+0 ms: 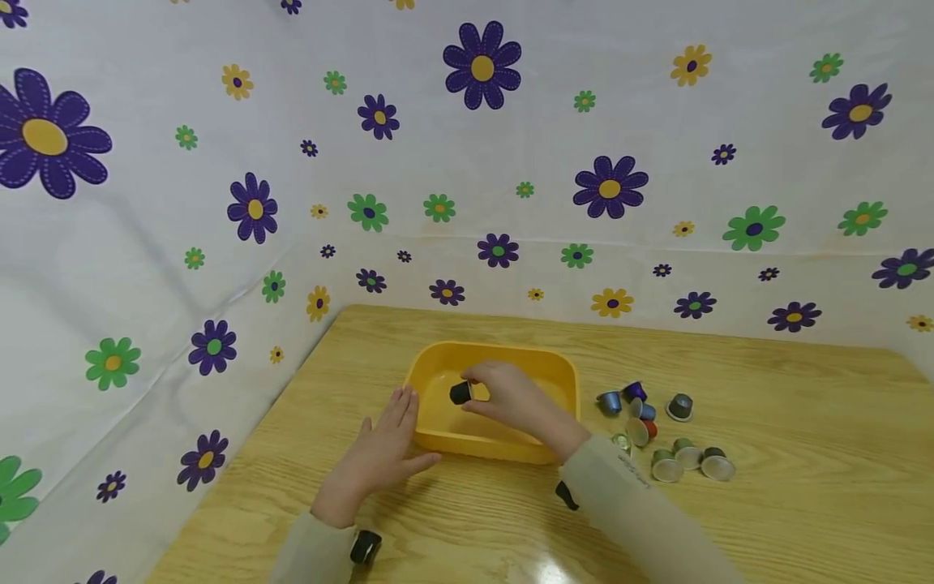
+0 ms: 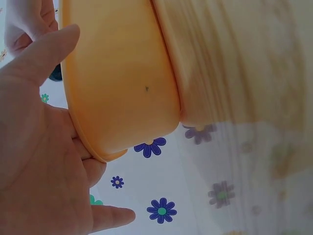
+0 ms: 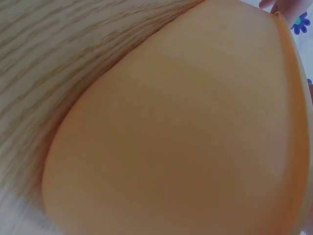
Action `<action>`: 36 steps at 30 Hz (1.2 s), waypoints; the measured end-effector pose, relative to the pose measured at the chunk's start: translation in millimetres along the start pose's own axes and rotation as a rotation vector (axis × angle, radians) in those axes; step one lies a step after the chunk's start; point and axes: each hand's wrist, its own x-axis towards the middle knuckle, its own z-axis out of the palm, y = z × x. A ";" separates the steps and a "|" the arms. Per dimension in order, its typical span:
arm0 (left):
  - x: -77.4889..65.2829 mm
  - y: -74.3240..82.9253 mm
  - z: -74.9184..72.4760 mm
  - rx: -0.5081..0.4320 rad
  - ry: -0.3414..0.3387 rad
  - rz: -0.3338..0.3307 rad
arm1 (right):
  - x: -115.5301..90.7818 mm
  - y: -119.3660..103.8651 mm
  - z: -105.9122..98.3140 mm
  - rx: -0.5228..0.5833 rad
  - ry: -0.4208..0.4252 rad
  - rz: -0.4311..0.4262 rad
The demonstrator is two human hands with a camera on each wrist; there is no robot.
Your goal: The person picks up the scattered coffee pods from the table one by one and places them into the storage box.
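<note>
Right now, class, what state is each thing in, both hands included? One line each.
Left hand: fingers extended, against the yellow container's left end
Right hand: pinching the black capsule
Black capsule: held within the container's outline
Yellow container: upright, open-topped, on the table
Dark grey capsule: standing on its wide rim
Red capsule: lying on its side

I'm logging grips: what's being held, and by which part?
The right hand pinches a black cup-shaped capsule near its rim; the left hand touches a yellow rounded plastic tray.
</note>
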 end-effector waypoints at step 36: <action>-1.2 0.6 -3.6 -0.047 -0.018 0.016 | 18.3 -23.2 20.2 -0.028 -0.087 -0.037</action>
